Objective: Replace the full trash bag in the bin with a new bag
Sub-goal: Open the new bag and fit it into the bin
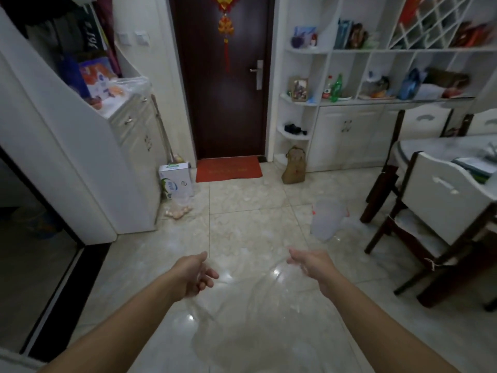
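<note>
A clear new bag [250,313] hangs stretched between your hands, sagging below them toward the floor. Your left hand [195,275] and right hand [312,265] each hold an edge, fingers loosely curled. Beyond your right hand, a white bag [328,219] lies on the tiles.

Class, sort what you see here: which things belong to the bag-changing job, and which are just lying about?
Belongs to the job:
clear bag, stretched between both hands
left hand
right hand

Just lying about:
red doormat
white carton
brown paper bag
pale plastic bag on the floor
chair

No bin is in view.
</note>
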Tool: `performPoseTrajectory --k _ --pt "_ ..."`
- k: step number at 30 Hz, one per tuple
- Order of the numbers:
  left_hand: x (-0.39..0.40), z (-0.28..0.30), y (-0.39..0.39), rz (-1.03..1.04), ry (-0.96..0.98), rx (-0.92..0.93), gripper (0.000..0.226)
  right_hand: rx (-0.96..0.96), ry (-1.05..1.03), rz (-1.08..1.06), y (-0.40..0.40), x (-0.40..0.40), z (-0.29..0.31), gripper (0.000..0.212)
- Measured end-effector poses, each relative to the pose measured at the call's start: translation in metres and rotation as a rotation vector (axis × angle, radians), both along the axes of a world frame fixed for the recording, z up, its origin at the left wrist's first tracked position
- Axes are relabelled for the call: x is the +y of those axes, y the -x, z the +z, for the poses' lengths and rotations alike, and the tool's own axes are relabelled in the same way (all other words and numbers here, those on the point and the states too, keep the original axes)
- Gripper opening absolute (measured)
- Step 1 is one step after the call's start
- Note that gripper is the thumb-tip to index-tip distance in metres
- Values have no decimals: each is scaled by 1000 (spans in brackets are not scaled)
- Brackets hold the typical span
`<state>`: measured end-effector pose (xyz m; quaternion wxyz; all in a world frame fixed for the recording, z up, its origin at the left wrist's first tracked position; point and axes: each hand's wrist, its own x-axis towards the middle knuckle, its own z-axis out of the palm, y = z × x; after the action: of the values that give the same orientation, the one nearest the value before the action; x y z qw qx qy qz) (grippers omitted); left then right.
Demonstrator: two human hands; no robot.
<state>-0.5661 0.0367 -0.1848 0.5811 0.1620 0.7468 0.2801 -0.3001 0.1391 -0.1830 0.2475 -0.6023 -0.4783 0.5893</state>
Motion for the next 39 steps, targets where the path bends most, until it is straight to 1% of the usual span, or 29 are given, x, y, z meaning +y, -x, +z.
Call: performPoseTrajectory --k 2,5,7,9,11,14,15,17,18,19,20,22,24,26,27,32,34,35,36,37,39 --pt "28 0 -20 -44 -37 9 66 19 -15 -19 -20 21 -3 23" --pt "71 -2 -44 -65 -107 -23 61 159 107 -92 -45 50 -9 32" --pt "101 -1 -59 -101 -135 -55 57 227 188 -175 -60 69 -10 32" --pt "130 -1 -74 -162 -146 -57 50 201 210 -197 -73 87 -8 29" --pt "160 -2 -86 -194 -171 -62 46 72 182 -132 -87 105 -6 28" --pt "209 -5 -99 -211 -212 -74 44 -215 135 85 -108 136 1 43" --pt "226 -5 -102 -230 -217 -69 43 -318 150 198 -114 147 4 41" --pt "262 -3 -107 -280 -230 -67 43 -523 212 416 -122 174 5 32" --pt "279 -1 -108 -305 -237 -77 43 -598 235 472 -124 188 5 29" --pt "297 1 -109 -330 -240 -92 43 -630 258 480 -126 202 4 29" --pt "315 4 -110 -358 -238 -109 42 -623 282 454 -128 217 4 31" --pt "348 8 -112 -428 -228 -122 40 -580 314 378 -129 246 5 36" --pt "378 12 -113 -491 -231 -121 37 -579 295 321 -131 275 7 41" --pt "404 15 -116 -500 -256 -129 34 -534 286 253 -132 301 9 45" --pt "416 16 -117 -494 -267 -137 32 -455 293 193 -132 313 8 45" --pt "476 18 -130 -480 -309 -160 27 154 284 -223 -134 378 10 27" --pt "501 18 -140 -459 -329 -162 23 327 281 -297 -140 408 9 19" --pt "514 17 -147 -440 -337 -168 21 360 288 -292 -144 423 8 17" --pt "528 16 -154 -417 -342 -179 19 353 295 -275 -150 439 7 22" --pt "542 14 -162 -398 -344 -189 19 321 300 -252 -157 453 6 29" --pt "571 9 -181 -385 -345 -187 23 277 287 -201 -173 484 4 34"
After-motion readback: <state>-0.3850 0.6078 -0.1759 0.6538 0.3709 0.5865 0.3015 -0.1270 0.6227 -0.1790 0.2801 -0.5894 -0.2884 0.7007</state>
